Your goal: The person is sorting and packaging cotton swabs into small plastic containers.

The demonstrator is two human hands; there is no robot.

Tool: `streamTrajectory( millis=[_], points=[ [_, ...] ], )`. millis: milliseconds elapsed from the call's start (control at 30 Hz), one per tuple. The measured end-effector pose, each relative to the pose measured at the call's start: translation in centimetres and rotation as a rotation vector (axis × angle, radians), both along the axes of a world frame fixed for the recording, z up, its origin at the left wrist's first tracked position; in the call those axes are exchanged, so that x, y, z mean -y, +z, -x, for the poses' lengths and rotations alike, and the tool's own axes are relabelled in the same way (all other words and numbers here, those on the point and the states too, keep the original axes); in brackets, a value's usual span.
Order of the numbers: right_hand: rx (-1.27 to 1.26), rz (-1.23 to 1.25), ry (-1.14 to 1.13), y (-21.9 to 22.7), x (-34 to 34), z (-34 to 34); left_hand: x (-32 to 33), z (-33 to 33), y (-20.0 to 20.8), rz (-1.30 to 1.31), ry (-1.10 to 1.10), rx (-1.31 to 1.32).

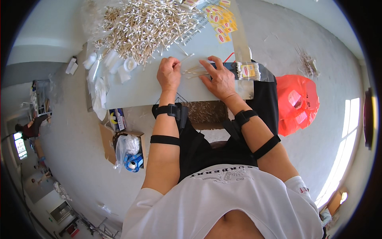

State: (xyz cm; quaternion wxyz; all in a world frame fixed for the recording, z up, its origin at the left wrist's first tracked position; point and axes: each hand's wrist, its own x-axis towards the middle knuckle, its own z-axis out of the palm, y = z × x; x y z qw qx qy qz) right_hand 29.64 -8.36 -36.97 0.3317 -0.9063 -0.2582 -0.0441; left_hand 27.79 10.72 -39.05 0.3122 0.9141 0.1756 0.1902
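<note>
My left hand [170, 74] is closed in a pinch over the table, with a thin cotton swab [188, 57] showing at its fingertips. To its right, my right hand [219, 81] lies palm down, fingers apart, its thumb and forefinger beside several loose cotton swabs [195, 72]. Under and beyond its fingers is a dark flat strip, partly covered by the hand. On that strip's right end lies a clear packet of cotton swabs [248, 71] with a yellow label. A large heap of cotton swabs [139, 30] covers the table's far left.
Yellow printed cards [221, 20] lie at the far right of the table [151, 93]. White rolls and plastic wrap [119, 65] sit at its left. A red plastic bag [297, 103] stands on the right; an open cardboard box [109, 141] is on the floor, lower left.
</note>
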Motion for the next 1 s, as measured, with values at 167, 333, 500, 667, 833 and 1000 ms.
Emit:
streamTrajectory(
  millis=[167, 333, 500, 667, 833, 1000],
  points=[
    [0.008, -0.056, 0.032, 0.2, -1.5, 0.2, -1.6, 1.0, 0.2, -0.016, 0.053, 0.114],
    [0.057, -0.085, 0.052, -1.6, -0.8, 0.4, -1.4, 3.9, -1.9, 0.178, 0.085, 0.336],
    [0.021, -0.221, 0.054, -4.2, 1.2, -0.4, -5.0, 14.7, 1.3, 0.092, 0.24, 0.317],
    [0.006, -0.154, 0.059, -5.2, 0.6, -1.8, -9.8, 34.3, -2.6, -0.115, 0.464, -0.266],
    [0.121, -0.158, 0.057, -6.9, 1.4, -3.8, -0.9, 49.4, -6.6, 0.256, 0.811, -0.785],
    [0.066, -0.182, 0.049, -6.9, 1.1, -3.7, 10.4, 57.9, -8.8, 0.758, 0.611, -1.099]
  ],
)
